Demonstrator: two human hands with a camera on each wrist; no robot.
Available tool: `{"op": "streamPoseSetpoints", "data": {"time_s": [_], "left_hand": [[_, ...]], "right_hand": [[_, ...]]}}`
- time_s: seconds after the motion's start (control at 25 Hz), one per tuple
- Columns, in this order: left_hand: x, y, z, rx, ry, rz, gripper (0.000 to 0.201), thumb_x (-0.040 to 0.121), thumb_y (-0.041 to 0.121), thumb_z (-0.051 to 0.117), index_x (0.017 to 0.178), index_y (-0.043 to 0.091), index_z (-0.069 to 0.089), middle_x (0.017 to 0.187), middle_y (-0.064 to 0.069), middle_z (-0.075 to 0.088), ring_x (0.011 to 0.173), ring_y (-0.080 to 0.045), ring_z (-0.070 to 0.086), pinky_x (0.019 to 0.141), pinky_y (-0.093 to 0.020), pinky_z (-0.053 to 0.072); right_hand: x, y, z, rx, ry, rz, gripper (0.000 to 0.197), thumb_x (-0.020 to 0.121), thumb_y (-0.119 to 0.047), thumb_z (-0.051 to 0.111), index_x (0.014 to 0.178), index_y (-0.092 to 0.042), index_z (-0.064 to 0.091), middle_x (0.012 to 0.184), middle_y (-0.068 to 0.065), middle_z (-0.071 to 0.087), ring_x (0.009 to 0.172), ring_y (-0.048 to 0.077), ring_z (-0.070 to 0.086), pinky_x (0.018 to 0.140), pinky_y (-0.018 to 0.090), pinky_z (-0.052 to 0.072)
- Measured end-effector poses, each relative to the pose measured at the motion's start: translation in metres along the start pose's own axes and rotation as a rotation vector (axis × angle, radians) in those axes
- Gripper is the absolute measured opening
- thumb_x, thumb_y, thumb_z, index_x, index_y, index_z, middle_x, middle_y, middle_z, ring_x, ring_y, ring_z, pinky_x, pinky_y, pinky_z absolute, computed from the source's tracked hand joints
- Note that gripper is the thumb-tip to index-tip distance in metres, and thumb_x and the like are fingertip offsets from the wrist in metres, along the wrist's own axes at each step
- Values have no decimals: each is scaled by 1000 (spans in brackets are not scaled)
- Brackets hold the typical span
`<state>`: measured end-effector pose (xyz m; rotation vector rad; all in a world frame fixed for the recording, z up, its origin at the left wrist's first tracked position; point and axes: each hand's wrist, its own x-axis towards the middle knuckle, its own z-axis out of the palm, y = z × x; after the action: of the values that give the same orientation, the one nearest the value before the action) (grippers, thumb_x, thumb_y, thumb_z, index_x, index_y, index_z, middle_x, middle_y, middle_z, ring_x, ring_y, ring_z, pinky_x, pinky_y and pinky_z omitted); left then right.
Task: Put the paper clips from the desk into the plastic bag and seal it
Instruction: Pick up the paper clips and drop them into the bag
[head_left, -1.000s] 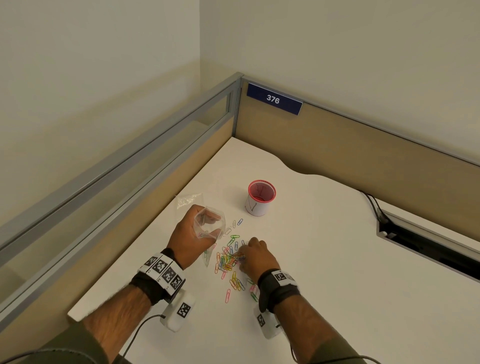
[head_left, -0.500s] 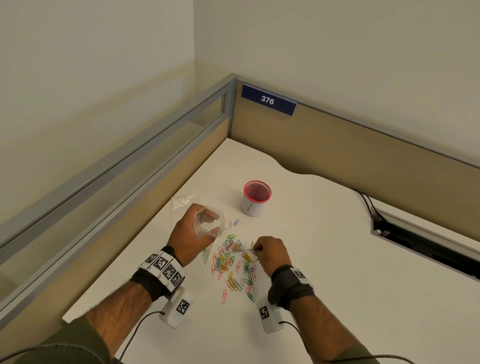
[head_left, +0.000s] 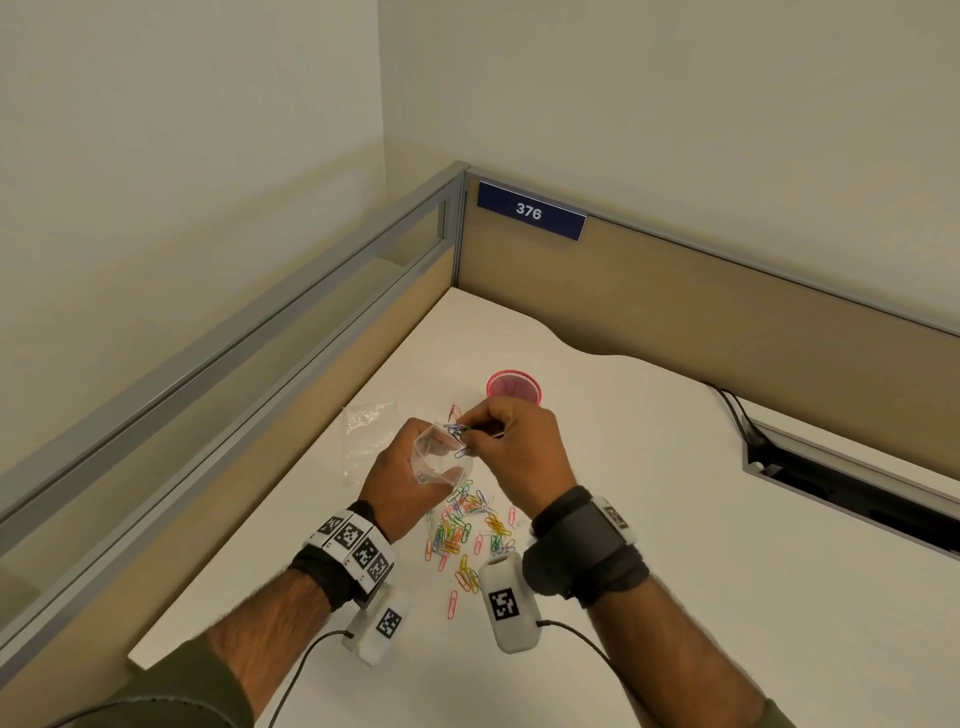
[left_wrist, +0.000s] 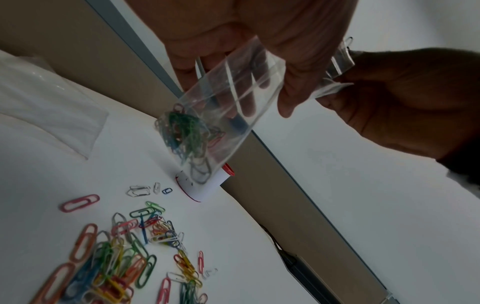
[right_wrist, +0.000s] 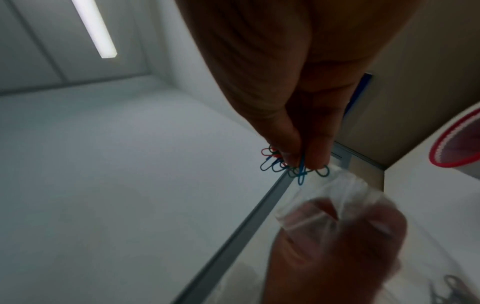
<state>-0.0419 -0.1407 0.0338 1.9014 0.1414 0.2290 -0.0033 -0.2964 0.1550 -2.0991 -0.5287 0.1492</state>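
Left hand (head_left: 402, 480) is holding the small clear plastic bag (left_wrist: 223, 115) up off the desk (head_left: 675, 519), fingers curled round its upper part and keeping the mouth spread open. Bag is hanging tilted; a tangle of green, blue and red clips is already sitting in its bottom corner.

Right hand (head_left: 511, 447) is hovering just right of the bag's mouth, fingertips (right_wrist: 293, 156) closed in a tight pinch on a small bunch of paper clips (right_wrist: 283, 164), mostly blue and red. The bunch is sitting right at the rim of the opening; whether it is touching the plastic is hard to tell, since the right wrist view is blurred there.

Loose pile of coloured clips (head_left: 467, 530) is lying on the white desk, near side of both hands and between the wrists.

A red-rimmed cup (head_left: 514, 387) is standing just beyond the right hand. A second flat clear bag (head_left: 366, 431) is lying on the desk left of the left hand, toward the partition (head_left: 260, 364).
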Motion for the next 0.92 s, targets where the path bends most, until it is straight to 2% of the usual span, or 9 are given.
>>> {"op": "streamPoseSetpoints", "data": {"time_s": [0.08, 0.16, 0.32, 0.36, 0.4, 0.48, 0.6, 0.8, 0.92], "left_hand": [[2, 2, 1, 54, -8, -1, 44, 82, 15, 84, 111, 30, 54, 103, 15, 67, 100, 1, 67, 79, -9, 51], [3, 1, 0, 61, -17, -18, 43, 80, 19, 85, 103, 36, 53, 91, 21, 68, 87, 8, 67, 71, -7, 50], [6, -2, -3, 24, -25, -57, 41, 73, 64, 75, 96, 38, 52, 89, 31, 69, 83, 11, 67, 74, -20, 54], [5, 0, -4, 31, -20, -56, 40, 77, 60, 78, 97, 38, 52, 90, 26, 70, 86, 12, 66, 76, -19, 52], [3, 5, -5, 34, -12, -41, 36, 81, 45, 82, 99, 38, 53, 93, 22, 70, 92, 11, 66, 79, -16, 51], [-3, 11, -7, 6, -7, -19, 36, 81, 27, 83, 106, 34, 57, 108, 11, 70, 107, 0, 67, 90, -19, 53], [-11, 15, -15, -57, -2, 8, 43, 74, 39, 78, 111, 24, 62, 115, 2, 72, 114, -13, 68, 102, -37, 56], [-15, 10, -22, -99, 15, -17, 48, 74, 39, 81, 114, 22, 62, 119, -1, 72, 117, -20, 68, 105, -51, 56], [-16, 7, -22, -86, 10, -26, 45, 77, 32, 81, 115, 22, 61, 121, 0, 71, 119, -19, 67, 106, -50, 56]], "right_hand": [[2, -2, 11, -162, -57, -53, 9, 87, -11, 65, 91, -13, 73, 89, 2, 69, 79, 15, 63, 76, 30, 56], [2, -5, 17, -297, -116, -90, 14, 88, -10, 61, 95, -13, 73, 93, 4, 68, 84, 19, 62, 78, 33, 54], [0, -15, 15, -360, -185, -105, 22, 90, -9, 58, 107, -13, 71, 104, 5, 67, 92, 20, 62, 79, 25, 49], [-2, -17, 12, -349, -156, -125, 20, 90, -9, 58, 105, -13, 71, 102, 5, 68, 91, 19, 62, 80, 26, 51], [-2, -18, 9, -322, -102, -149, 18, 91, -10, 58, 102, -14, 71, 99, 4, 68, 88, 17, 63, 80, 28, 53], [1, -12, -3, -228, 36, -157, 15, 90, -9, 59, 96, -14, 71, 94, 0, 69, 85, 12, 63, 79, 23, 53], [1, 30, -15, -227, 93, -26, 13, 89, -9, 61, 97, -13, 71, 96, -2, 69, 86, 11, 62, 81, 21, 49], [-39, 145, 6, -605, -293, 414, 29, 91, -18, 57, 120, -16, 61, 125, 5, 59, 114, 22, 55, 97, 28, 42], [-64, 162, 29, -634, -369, 425, 31, 93, -16, 50, 123, -13, 58, 125, 8, 53, 115, 25, 53, 98, 31, 44]]}}
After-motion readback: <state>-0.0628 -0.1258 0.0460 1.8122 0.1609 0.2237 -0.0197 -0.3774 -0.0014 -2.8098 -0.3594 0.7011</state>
